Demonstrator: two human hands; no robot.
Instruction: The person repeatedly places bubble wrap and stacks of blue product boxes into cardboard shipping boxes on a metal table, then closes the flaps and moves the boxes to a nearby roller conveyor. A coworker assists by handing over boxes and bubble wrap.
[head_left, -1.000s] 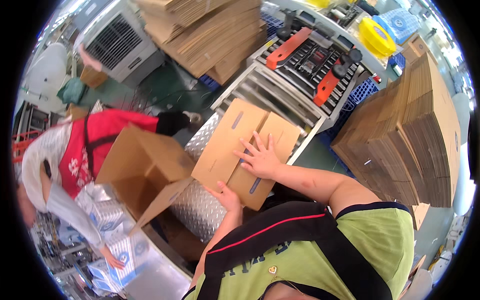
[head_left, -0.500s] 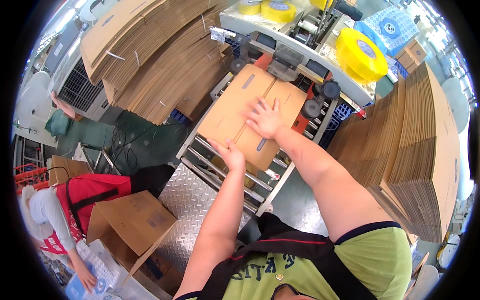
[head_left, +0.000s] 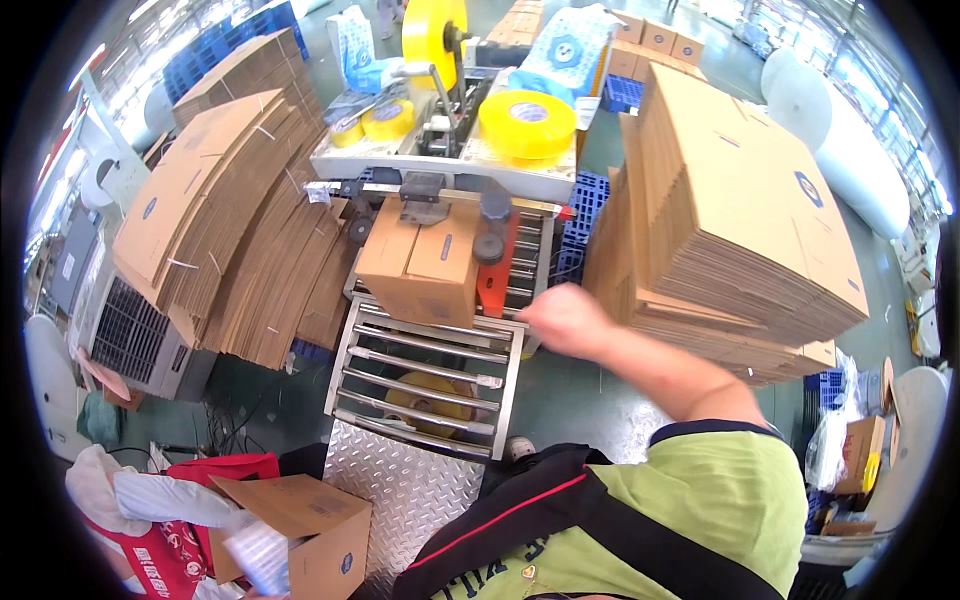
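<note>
A closed cardboard box (head_left: 425,290) sits on the roller conveyor (head_left: 430,345), its far part under the taping machine's black head (head_left: 424,195). Orange side guide (head_left: 496,280) and black rollers stand along the box's right side. My right hand (head_left: 565,320) is off the box, just right of the conveyor frame, with nothing visible in it. Motion blur smears its fingers, and I cannot tell how they are curled. My left hand is out of view.
Stacks of flat cartons stand left (head_left: 200,215) and right (head_left: 740,210). Yellow tape rolls (head_left: 527,128) lie on the machine top. A diamond-plate metal sheet (head_left: 400,500) adjoins the conveyor. At lower left, a co-worker in red (head_left: 165,545) handles a blue-white package at an open carton (head_left: 335,540).
Both hands have left the box; my right hand has drawn away to the right, my left has gone out of view. The box has moved deeper under the machine head. My view has turned.
</note>
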